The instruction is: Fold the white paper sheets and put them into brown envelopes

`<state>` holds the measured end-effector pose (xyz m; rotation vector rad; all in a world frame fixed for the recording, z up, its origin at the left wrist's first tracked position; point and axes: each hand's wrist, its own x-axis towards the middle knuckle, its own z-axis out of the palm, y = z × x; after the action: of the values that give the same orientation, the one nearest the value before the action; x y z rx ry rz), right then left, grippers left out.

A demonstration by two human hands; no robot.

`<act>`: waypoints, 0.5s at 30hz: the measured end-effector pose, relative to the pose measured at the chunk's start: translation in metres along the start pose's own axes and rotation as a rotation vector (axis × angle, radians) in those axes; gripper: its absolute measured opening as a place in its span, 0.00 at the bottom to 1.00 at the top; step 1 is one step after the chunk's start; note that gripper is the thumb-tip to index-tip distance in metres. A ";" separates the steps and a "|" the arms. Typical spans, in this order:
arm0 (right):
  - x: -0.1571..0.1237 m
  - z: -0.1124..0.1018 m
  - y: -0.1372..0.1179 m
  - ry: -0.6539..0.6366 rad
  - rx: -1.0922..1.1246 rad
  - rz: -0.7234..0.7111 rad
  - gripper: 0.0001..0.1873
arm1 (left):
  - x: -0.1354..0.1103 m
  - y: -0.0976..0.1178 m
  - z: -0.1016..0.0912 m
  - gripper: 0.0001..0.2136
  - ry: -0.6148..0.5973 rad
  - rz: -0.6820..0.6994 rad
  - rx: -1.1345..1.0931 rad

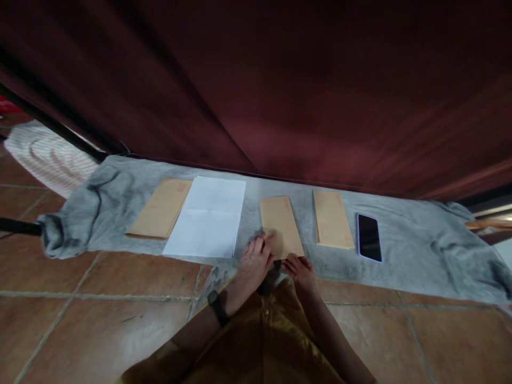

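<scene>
A brown paper envelope (282,218) lies slightly tilted on the grey cloth in front of me. At its near left corner, my left hand (255,260) has its thumb and fingers closed on the edge. My right hand (301,271) pinches the near right corner with curled fingers. The fingers cover part of the envelope's near end. To the left lies a stack of white paper sheets (208,216) with faint fold creases. Another stack of brown envelopes (162,209) is partly under the sheets. Right of my hands rest more brown envelopes (333,220).
A smartphone (368,238) with a dark screen lies right of the envelopes. The grey cloth (412,250) covers a long narrow surface, bunched at both ends. A dark red curtain-like panel (280,106) rises behind it. Tiled floor (132,320) shows below, and striped fabric (56,154) at far left.
</scene>
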<state>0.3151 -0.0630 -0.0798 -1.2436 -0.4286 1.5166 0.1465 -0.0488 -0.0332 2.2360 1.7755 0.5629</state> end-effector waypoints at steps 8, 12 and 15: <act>-0.001 -0.006 -0.012 0.018 -0.053 0.048 0.22 | -0.008 0.004 0.015 0.29 -0.147 0.356 0.333; 0.002 -0.014 -0.017 0.063 -0.133 0.092 0.22 | -0.014 0.007 0.023 0.28 -0.172 0.411 0.353; 0.003 -0.017 -0.019 0.074 -0.152 0.089 0.22 | -0.017 0.009 0.025 0.28 -0.176 0.438 0.358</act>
<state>0.3394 -0.0594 -0.0723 -1.4492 -0.4516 1.5304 0.1617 -0.0658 -0.0546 2.8444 1.3893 0.1124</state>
